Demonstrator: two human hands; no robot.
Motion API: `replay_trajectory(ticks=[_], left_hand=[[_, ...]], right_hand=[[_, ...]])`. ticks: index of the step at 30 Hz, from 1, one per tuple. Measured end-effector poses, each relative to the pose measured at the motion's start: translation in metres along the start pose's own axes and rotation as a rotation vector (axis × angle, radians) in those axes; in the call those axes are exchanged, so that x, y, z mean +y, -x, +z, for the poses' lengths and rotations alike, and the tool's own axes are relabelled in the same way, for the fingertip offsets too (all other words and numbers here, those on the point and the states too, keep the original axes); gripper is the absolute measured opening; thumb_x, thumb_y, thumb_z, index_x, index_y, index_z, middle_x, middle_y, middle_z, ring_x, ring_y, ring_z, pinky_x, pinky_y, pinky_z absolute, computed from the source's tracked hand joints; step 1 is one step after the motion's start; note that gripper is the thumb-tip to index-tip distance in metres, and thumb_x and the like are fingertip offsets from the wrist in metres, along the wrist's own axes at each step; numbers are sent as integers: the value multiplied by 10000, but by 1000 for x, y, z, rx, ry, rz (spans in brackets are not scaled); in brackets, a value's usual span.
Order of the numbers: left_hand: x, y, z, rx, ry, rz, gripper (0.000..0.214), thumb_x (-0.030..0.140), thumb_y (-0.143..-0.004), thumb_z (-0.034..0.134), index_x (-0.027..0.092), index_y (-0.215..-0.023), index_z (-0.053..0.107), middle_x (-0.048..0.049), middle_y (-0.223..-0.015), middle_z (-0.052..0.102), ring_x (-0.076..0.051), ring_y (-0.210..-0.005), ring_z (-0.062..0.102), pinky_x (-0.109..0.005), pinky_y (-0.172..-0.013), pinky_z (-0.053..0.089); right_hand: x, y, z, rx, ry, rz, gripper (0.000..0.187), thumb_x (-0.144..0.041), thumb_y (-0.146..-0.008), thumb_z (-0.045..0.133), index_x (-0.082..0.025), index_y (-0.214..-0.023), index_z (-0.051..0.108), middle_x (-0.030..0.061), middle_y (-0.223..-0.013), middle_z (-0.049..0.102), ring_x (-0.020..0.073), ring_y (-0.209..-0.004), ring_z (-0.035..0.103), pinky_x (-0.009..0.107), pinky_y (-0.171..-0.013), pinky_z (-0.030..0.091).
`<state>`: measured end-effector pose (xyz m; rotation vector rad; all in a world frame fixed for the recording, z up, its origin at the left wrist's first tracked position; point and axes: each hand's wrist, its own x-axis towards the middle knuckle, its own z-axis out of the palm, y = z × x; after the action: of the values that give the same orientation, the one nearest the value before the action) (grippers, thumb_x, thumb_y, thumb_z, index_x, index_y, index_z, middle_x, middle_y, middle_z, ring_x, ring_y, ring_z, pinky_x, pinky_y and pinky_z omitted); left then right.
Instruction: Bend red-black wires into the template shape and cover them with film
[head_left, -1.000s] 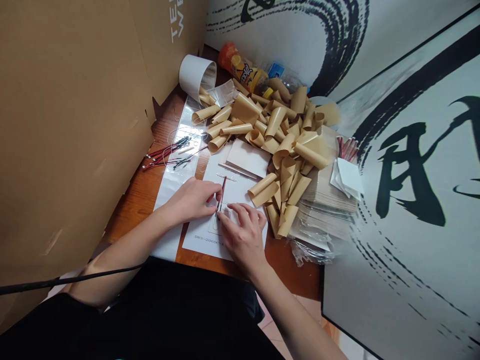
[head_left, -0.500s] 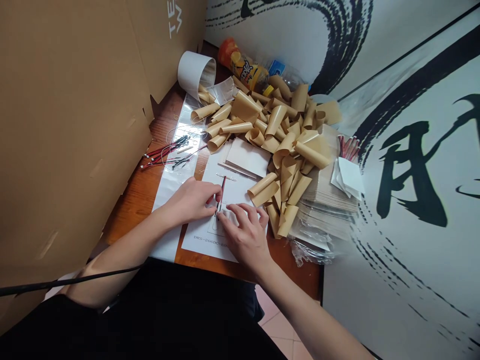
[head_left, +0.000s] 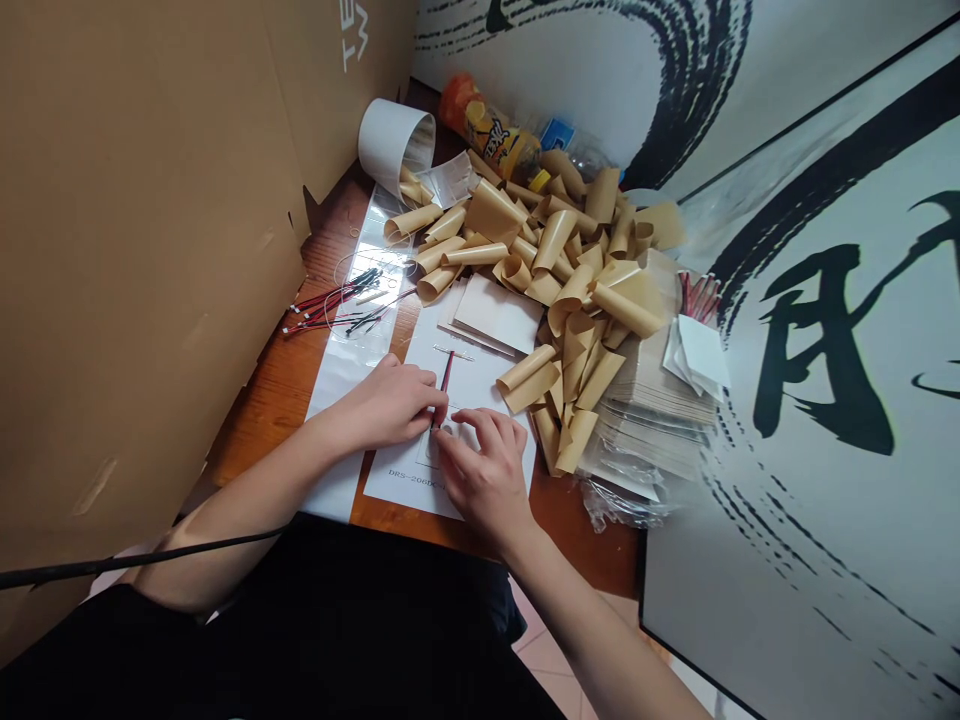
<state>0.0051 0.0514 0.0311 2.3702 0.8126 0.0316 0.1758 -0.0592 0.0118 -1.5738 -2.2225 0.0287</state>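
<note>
My left hand (head_left: 386, 405) rests on a white printed sheet (head_left: 480, 385) and pinches the near end of a thin red and black wire (head_left: 445, 376) that runs away from me across the paper. My right hand (head_left: 486, 468) lies just right of it, fingers curled and pressing down on a small pale piece at the wire's end. The two hands touch at the fingertips. What lies under the right fingers is mostly hidden.
A heap of curled tan paper strips (head_left: 559, 270) covers the table's far right, beside a stack of flat sheets in plastic (head_left: 652, 410). A bundle of red and black wires (head_left: 334, 305) lies on a clear bag at left. Cardboard (head_left: 142, 230) walls the left side; a white roll (head_left: 394, 145) and a snack tube (head_left: 491, 140) sit at the back.
Both hands stay on the wire's end. My right fingers have shifted slightly left and closer to my left thumb; the view has shifted a little.
</note>
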Motion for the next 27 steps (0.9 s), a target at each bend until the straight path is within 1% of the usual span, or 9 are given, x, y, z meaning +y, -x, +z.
replay_trajectory(ticks=[6, 11, 13, 18, 22, 27], left_hand=[[1, 0, 1, 2, -9, -2, 196, 177, -897, 539, 229, -909, 729, -36, -944, 690, -218, -927, 626, -373, -815, 302], [0, 0, 2, 12, -3, -4, 197, 178, -898, 537, 227, -897, 727, -35, -929, 688, -218, -916, 624, -374, -813, 302], [0, 0, 1, 11, 1, -4, 199, 180, -900, 537, 228, -899, 730, -33, -929, 688, -218, -917, 624, -377, -816, 300], [-1, 0, 1, 5, 11, -8, 205, 179, -905, 531, 227, -907, 730, -27, -938, 688, -209, -926, 622, -370, -818, 298], [-1, 0, 2, 8, 12, -12, 191, 185, -900, 542, 227, -904, 729, -25, -936, 688, -208, -922, 622, -364, -822, 301], [-2, -1, 3, 14, 6, -7, 182, 195, -904, 548, 229, -898, 727, -23, -924, 685, -212, -915, 619, -359, -809, 300]], right_hand=[[1, -1, 1, -14, 22, -49, 179, -141, -901, 619, -245, -1009, 716, 82, -1086, 665, 247, -1041, 555, 412, -885, 375], [4, -2, 0, -1, 41, -74, 148, -116, -878, 636, -225, -949, 706, 87, -1076, 672, 249, -1040, 549, 416, -886, 357], [5, -2, 1, 7, 47, -94, 155, -110, -880, 636, -226, -959, 702, 84, -1075, 673, 244, -1037, 549, 413, -886, 354], [8, -2, 1, 7, 43, -157, 166, -115, -901, 625, -221, -1008, 697, 89, -1060, 685, 242, -1032, 554, 408, -876, 352], [13, -6, -1, -9, 49, -217, 147, -115, -910, 605, -191, -1001, 693, 105, -1070, 699, 249, -1017, 556, 417, -874, 356], [21, -13, -5, -22, 71, -303, 148, -130, -925, 582, -190, -1007, 689, 106, -1058, 706, 250, -1013, 553, 414, -856, 359]])
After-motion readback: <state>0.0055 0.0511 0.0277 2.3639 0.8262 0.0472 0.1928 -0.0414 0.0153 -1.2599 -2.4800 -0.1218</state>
